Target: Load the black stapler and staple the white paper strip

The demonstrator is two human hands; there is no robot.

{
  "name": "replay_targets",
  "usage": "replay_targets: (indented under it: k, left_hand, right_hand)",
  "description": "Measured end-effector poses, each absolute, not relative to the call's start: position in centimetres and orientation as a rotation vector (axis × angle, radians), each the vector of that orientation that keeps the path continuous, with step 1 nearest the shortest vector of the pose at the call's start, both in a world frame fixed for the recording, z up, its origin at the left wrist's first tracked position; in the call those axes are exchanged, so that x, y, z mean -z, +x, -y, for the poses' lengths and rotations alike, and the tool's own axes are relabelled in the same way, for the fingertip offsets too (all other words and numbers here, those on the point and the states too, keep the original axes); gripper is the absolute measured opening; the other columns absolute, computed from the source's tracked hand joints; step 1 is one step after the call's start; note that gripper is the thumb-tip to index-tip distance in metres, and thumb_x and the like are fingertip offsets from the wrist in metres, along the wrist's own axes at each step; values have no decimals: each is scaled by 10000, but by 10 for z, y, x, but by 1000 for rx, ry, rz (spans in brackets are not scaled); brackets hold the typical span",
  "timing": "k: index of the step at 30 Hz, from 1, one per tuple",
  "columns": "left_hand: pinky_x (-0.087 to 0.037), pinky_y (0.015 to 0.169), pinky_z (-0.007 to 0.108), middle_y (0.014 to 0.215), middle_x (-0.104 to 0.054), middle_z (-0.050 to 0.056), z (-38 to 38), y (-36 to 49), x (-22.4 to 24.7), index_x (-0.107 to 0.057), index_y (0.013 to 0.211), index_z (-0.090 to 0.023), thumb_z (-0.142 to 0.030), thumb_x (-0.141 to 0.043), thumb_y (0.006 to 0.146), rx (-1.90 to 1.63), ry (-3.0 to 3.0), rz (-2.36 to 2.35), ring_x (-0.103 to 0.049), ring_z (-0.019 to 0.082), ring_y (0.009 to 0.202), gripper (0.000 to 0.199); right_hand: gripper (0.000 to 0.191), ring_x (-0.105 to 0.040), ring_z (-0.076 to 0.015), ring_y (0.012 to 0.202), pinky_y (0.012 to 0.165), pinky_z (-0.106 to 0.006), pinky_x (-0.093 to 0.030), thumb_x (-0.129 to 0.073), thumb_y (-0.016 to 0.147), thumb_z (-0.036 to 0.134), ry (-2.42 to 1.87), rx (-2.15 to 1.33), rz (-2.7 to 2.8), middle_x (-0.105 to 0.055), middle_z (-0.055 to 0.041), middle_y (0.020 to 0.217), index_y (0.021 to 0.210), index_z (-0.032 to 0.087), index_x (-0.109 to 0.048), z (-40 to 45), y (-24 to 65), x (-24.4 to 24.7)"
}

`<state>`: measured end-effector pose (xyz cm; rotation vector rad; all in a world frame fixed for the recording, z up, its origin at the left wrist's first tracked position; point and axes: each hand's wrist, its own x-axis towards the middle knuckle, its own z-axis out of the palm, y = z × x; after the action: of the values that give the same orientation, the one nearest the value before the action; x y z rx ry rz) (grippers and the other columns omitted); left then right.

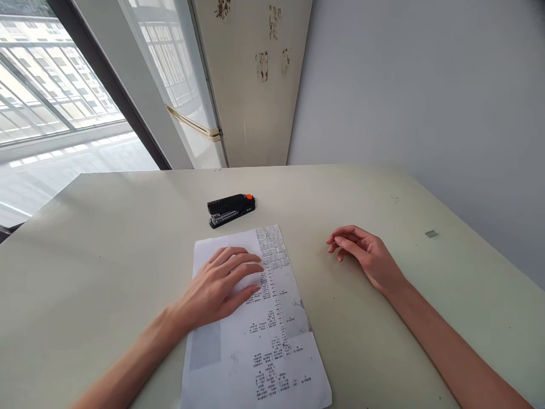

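Observation:
Printed sheets of paper (272,318) lie on the table in front of me, seemingly more than one layer. My left hand (225,278) rests flat over their upper part, fingers spread and covering some of the print. Just beyond the top edge of the paper sits a black stapler (231,210) with an orange patch at one end; neither hand touches it. To the right of the paper, my right hand (361,253) hovers over or rests on the tabletop, fingers loosely curved and apart, with nothing held.
The pale table (426,318) has a small grey patch (431,233) at its right. Behind it stand a refrigerator (259,108) with a gold handle (193,122) and a plain wall (404,85). A window with railings (46,79) is at the far left.

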<state>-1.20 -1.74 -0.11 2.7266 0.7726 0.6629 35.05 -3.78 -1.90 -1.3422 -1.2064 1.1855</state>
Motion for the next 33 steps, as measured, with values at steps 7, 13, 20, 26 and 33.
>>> replay_targets:
  k: [7, 13, 20, 26, 33]
  left_hand:
    - [-479, 1189, 527, 1425, -709, 36, 12, -16, 3, -664, 1399, -281, -440, -601, 1063, -574, 2837, -833, -620, 296, 1379, 377]
    - [-570, 1116, 453, 1238, -797, 24, 8, -21, 7, -729, 1240, -228, -261, -557, 1087, -763, 2885, -878, -748, 238, 1179, 233]
    - [-632, 1031, 399, 1244, -795, -2, 4, -25, 12, -748, 1230, -277, -303, -661, 1032, -778, 2854, -879, -742, 238, 1201, 217]
    - [-505, 1199, 499, 1266, -787, -9, 3, -27, 9, -723, 1288, -298, -226, -643, 1024, -833, 2923, -799, -728, 230, 1227, 285]
    - [-482, 1122, 564, 1451, -653, 112, -27, -27, -11, -622, 1381, -270, -322, -621, 1039, -1081, 2882, -1332, -569, 325, 1375, 346]
  right_hand:
    - [263, -671, -221, 887, 710, -332, -562, -777, 920, 510, -1362, -1194, 1228, -749, -84, 1029, 977, 255, -753, 40, 350, 18]
    - [279, -667, -221, 895, 710, -331, -558, -778, 917, 518, -1376, -1196, 1240, -748, -88, 1039, 982, 248, -749, 41, 348, 18]
    - [303, -670, -226, 898, 714, -344, -557, -779, 909, 535, -1379, -1195, 1240, -747, -91, 1039, 984, 242, -746, 40, 348, 17]
    - [328, -676, -224, 897, 723, -345, -558, -772, 910, 550, -1368, -1206, 1255, -752, -98, 1054, 1001, 236, -745, 39, 346, 18]
    - [388, -677, -231, 898, 725, -356, -559, -760, 900, 599, -1351, -1201, 1272, -756, -110, 1071, 1014, 229, -735, 37, 346, 21]
